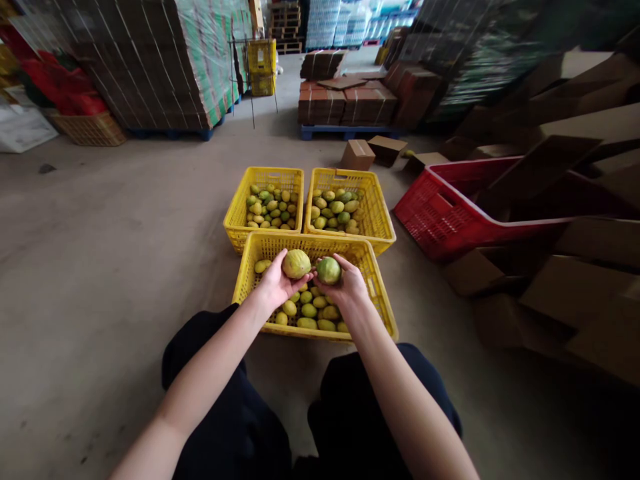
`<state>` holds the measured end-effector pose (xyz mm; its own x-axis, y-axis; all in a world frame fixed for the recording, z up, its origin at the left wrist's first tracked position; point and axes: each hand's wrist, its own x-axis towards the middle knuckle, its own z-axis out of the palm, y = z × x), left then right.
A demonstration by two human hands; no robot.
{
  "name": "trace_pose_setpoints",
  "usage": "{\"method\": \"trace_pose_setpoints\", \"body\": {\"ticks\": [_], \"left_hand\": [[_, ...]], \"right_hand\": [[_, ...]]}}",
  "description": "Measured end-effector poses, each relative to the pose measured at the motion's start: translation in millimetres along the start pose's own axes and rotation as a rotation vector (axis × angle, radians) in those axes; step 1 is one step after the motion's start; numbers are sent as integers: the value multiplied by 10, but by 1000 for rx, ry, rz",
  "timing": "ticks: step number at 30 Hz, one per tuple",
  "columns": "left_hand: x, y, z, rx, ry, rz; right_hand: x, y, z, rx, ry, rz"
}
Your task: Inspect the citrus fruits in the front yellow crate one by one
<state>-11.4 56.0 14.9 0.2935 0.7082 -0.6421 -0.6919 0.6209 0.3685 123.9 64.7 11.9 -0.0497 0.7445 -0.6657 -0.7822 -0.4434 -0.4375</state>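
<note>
My left hand [279,285] is wrapped round a large yellow fruit [297,264] with a slightly ridged skin. Close beside it, my right hand [345,285] holds a rounder green fruit [329,271]. The fingertips of both hands nearly meet between the two fruits. Under them stands the near yellow crate [385,313], with several yellow and green fruits [309,311] lying on its bottom. My hands and forearms hide part of its inside. The exact kind of fruit cannot be made out.
Behind the near crate, a left yellow crate [235,217] and a right yellow crate [383,213] hold similar fruits. A red crate [430,220] with cardboard in it stands at the right, among loose boxes [580,287]. Farther back are flattened cartons on a blue pallet [345,132] and wrapped stacks [145,67].
</note>
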Motion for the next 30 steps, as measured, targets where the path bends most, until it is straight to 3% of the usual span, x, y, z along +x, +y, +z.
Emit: {"method": "trace_pose_setpoints", "body": {"ticks": [7,17,24,30], "left_hand": [[-7,7,24,-10,5,-21],[12,12,-9,-5,1,1],[25,3,1,4,2,1],[1,-2,6,29,-71,-18]], "right_hand": [[17,15,-13,-9,-32,-55],[-18,19,-25,54,-81,32],[-43,31,-1,39,-71,5],[-56,41,13,7,-61,6]]}}
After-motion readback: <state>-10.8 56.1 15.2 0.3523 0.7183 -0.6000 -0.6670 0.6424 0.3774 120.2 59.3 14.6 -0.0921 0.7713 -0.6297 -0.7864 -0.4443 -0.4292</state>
